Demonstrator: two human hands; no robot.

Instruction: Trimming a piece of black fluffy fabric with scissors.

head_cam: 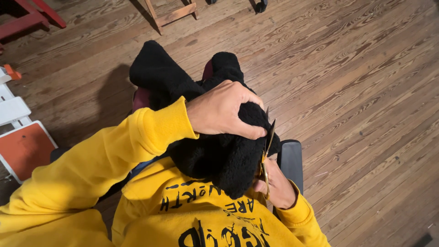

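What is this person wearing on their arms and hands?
Both arms are covered by the long sleeves of a bright yellow sweatshirt with ribbed cuffs at the wrists and black lettering on the front. The left hand and the right hand are bare: no gloves, and no rings or watch that I can make out.

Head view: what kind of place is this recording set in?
Probably a room in a home or small workshop: a worn wooden plank floor, wooden furniture legs, and a person seated, left hand gripping black fleece fabric, right hand holding scissors.
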